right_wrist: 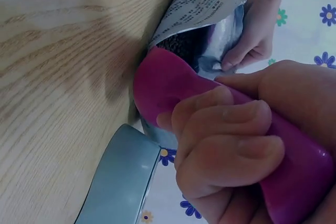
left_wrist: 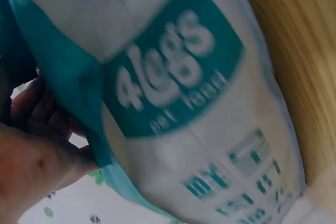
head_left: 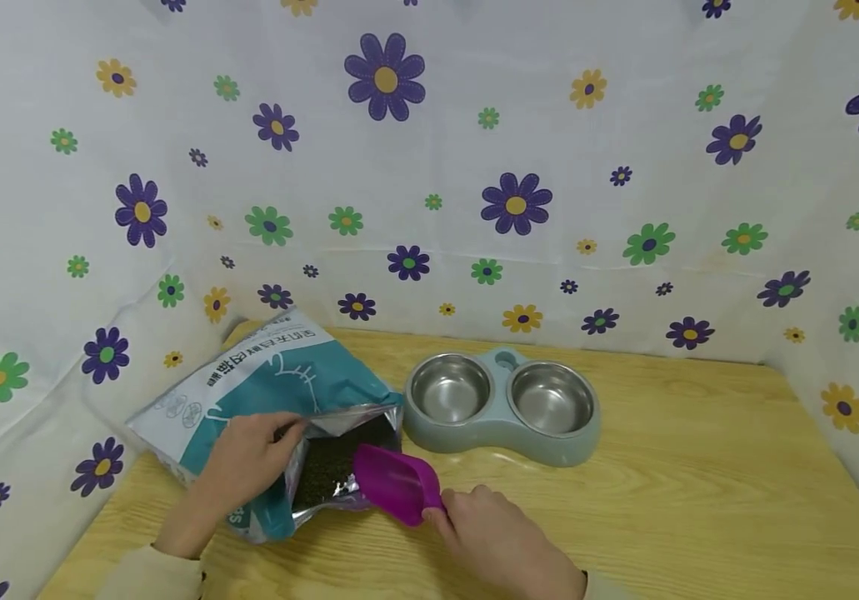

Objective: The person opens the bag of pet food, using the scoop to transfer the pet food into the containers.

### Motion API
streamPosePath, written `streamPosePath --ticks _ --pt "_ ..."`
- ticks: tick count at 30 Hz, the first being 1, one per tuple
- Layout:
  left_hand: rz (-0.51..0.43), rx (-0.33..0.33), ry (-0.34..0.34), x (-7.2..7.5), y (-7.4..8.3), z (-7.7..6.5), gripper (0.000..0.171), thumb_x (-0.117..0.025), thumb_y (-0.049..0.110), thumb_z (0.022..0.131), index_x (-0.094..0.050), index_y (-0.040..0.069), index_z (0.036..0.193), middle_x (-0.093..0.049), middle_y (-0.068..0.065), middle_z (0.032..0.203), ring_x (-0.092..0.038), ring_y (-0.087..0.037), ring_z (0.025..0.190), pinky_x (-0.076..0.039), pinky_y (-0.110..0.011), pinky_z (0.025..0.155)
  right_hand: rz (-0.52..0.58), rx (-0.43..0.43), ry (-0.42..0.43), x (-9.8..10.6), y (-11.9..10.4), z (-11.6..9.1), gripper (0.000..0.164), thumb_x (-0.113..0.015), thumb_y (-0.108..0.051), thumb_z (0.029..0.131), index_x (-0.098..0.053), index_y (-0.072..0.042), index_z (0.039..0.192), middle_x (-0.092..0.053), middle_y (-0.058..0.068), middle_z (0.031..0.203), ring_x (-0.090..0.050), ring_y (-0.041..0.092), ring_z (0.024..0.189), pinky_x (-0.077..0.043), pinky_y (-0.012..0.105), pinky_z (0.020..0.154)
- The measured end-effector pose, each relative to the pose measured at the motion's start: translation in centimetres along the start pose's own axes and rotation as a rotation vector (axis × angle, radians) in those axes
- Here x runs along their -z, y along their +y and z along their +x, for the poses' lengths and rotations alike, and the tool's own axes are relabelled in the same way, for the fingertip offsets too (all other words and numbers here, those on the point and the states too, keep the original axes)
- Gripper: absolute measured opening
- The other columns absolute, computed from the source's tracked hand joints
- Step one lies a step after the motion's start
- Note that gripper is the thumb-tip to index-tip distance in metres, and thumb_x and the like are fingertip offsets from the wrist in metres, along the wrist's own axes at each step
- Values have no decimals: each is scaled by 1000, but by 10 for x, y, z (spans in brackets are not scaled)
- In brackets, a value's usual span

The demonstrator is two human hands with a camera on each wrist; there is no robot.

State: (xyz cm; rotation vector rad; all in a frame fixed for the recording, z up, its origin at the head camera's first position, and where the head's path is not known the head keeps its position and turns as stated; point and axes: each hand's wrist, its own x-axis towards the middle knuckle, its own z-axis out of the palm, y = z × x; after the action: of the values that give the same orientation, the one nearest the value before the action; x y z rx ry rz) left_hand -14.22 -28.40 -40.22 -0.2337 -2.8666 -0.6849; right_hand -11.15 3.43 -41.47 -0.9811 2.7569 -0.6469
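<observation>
A teal and white pet food bag (head_left: 302, 367) lies on its side with its mouth open toward the right. Dark kibble (head_left: 327, 467) shows inside the silvery lining. My left hand (head_left: 245, 458) grips the upper edge of the bag's mouth, and the left wrist view shows its thumb against the teal film (left_wrist: 79, 95). In my right hand (head_left: 500, 537) is the handle of a magenta scoop (head_left: 395, 483). The scoop's front end is at the bag's opening, over its lower lip; its bowl looks to hold no kibble. Curled fingers (right_wrist: 226, 145) wrap the handle in the right wrist view.
A blue-grey double pet bowl (head_left: 500, 425) with two steel dishes stands right behind the bag's mouth, close to its corner. Wooden tabletop (head_left: 699, 483) extends to the right. Flower-printed white cloth (head_left: 429, 150) walls the table at the back and sides.
</observation>
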Motion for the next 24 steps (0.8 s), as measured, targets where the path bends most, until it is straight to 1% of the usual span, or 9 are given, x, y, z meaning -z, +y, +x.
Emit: streamPosePath --ticks 2,4,9,11,13,16,19,21,24 --pt "-57 6 16 -2 3 -1 16 -65 15 99 -80 12 96 -56 9 60 -44 -2 52 -38 -24 51 -49 2 34 -3 -1 0 31 -58 -30 104 -58 -17 77 -47 -7 60 -49 8 52 -41 24 50" --pt "-99 1 44 -1 4 -2 14 -67 12 97 -81 11 97 -65 6 65 -48 0 54 -42 -22 52 -128 8 85 -6 -3 1 30 -58 -33 104 -57 -16 79 -50 -4 58 -53 12 51 -41 26 47" --pt "-120 -40 176 12 1 -2 16 -71 8 93 -81 4 105 -79 -7 87 -47 3 54 -43 -22 50 -469 52 304 -18 -16 9 32 -65 -45 99 -67 -14 98 -56 -1 56 -56 18 47 -40 31 41" --pt "-114 -64 199 18 0 0 16 -71 8 94 -81 3 105 -76 -6 78 -43 3 50 -38 -22 46 -601 70 397 -22 -20 16 35 -68 -48 96 -69 -14 105 -57 -2 57 -55 16 46 -41 31 40" --pt "-104 -78 185 23 0 3 16 -70 9 95 -81 4 106 -68 -1 67 -39 3 47 -34 -23 44 -693 83 444 -25 -23 23 32 -71 -44 95 -69 -16 110 -57 -2 59 -55 14 48 -41 29 40" --pt "-86 -75 143 28 0 6 16 -70 12 96 -82 7 106 -57 6 59 -36 1 45 -33 -23 44 -785 86 458 -30 -26 36 29 -73 -35 94 -69 -20 118 -59 -3 66 -56 11 55 -40 25 41" --pt "-78 -41 101 29 1 6 16 -70 15 96 -82 10 105 -65 6 67 -40 1 49 -35 -23 47 -817 84 436 -37 -29 50 35 -73 -25 93 -70 -26 127 -61 -3 74 -56 10 63 -40 21 45" --pt "-71 -19 85 30 1 6 16 -70 16 96 -82 11 105 -69 4 73 -43 0 52 -36 -23 49 -828 88 427 -40 -33 57 37 -71 -25 94 -70 -28 130 -63 -3 78 -56 10 67 -39 20 47" --pt "-62 -27 92 29 0 4 14 -71 15 95 -83 12 102 -67 5 70 -42 1 52 -36 -23 48 -858 108 400 -41 -38 63 37 -68 -22 96 -70 -29 132 -64 -4 82 -55 9 70 -38 19 47"
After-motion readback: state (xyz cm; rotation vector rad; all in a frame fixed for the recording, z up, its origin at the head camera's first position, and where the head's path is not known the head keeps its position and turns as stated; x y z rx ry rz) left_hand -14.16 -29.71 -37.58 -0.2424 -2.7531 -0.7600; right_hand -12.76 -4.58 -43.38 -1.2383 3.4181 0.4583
